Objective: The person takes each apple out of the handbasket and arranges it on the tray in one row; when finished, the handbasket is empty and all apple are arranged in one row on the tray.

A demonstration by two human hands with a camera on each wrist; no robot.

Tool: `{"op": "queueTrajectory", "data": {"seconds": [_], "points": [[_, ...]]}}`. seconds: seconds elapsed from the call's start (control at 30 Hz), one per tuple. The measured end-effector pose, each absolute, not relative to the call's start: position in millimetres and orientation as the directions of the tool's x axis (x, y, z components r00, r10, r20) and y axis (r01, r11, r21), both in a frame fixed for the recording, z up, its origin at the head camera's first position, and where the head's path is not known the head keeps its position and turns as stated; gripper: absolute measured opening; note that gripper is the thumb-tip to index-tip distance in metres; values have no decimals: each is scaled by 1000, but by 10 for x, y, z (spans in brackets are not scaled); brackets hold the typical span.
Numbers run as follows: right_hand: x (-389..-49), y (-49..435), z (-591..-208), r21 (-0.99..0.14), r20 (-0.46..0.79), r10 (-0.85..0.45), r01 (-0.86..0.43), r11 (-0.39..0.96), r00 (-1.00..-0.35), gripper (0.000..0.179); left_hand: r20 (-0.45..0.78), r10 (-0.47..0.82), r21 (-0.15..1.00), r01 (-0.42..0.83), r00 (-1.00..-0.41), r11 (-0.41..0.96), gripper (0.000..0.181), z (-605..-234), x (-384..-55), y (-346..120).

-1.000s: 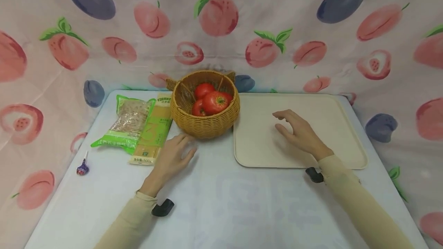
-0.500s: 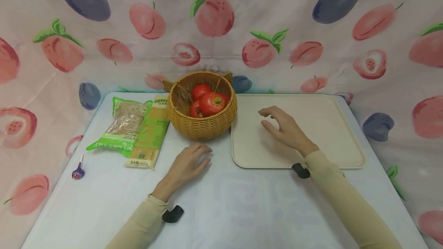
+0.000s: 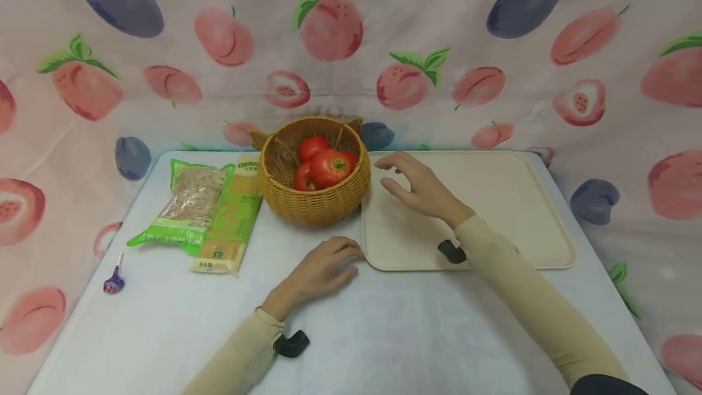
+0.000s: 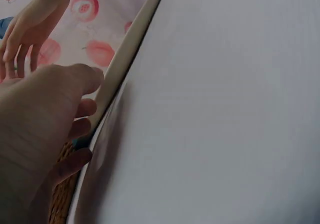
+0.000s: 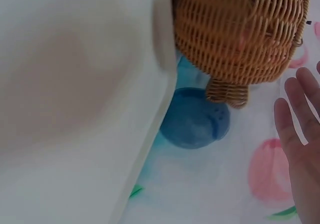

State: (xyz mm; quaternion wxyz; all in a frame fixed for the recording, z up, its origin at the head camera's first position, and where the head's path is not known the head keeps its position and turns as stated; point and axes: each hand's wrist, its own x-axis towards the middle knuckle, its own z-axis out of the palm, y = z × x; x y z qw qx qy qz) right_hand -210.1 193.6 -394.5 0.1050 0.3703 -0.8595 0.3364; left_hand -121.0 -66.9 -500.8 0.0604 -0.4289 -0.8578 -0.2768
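Note:
A brown wicker basket (image 3: 312, 206) with several red apples (image 3: 331, 167) stands at the back middle of the table. Over the left part of a cream tray (image 3: 493, 218) hovers my right hand (image 3: 419, 188), its fingers loosely bent and holding nothing, fingertips close to the basket's right side. My left hand (image 3: 323, 270) holds nothing either; it is in front of the basket, fingertips by the tray's front left corner. In the left wrist view, the left hand (image 4: 40, 114) has relaxed fingers beside the tray edge (image 4: 120, 64). The right wrist view catches the right hand (image 5: 305, 144) with extended fingers near the basket (image 5: 235, 39).
Left of the basket lie a long yellow-green pack marked 500g (image 3: 230, 224) and a clear bag with green ends (image 3: 194, 200). A purple-wrapped lollipop (image 3: 114, 282) sits near the table's left edge. Fruit-printed cloth (image 3: 340, 90) hangs behind the table.
My left hand has moved right and nearer, from beside the long pack to the tray's front left corner. My right hand has moved left across the tray toward the basket. The view has shifted slightly.

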Motion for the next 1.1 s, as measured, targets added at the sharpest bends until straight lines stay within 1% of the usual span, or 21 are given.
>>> {"op": "queueTrajectory", "data": {"seconds": [0.1,0.27,0.37,0.5,0.63,0.73,0.9,1.1], "points": [[-2165,1830,-3880,-506,419,-594,-720,475,-686,33,335,702,402,769,-629,497,24,-5033,-1191,-637],[-2276,1626,-3758,-513,422,-625,-742,433,-656,37,372,701,361,791,-608,494,26,-5049,-1188,-644],[-2314,1502,-3680,-516,403,-636,-737,436,-659,42,359,720,356,800,-594,483,29,-5056,-1199,-638],[-2348,1357,-3608,-515,332,-647,-706,485,-687,50,319,745,363,802,-585,474,31,-5068,-1199,-612],[-2376,1236,-3583,-529,247,-647,-660,533,-721,59,302,742,376,790,-598,484,31,-5081,-1176,-594],[-2393,1173,-3585,-515,184,-639,-627,584,-747,64,297,735,386,780,-610,492,31,-5088,-1158,-586],[-2410,1122,-3584,-473,83,-623,-582,662,-777,67,288,729,393,771,-621,502,31,-5103,-1150,-576],[-2459,1079,-3550,-409,19,-634,-584,701,-773,66,323,731,363,792,-601,491,29,-5102,-1196,-545]]}}
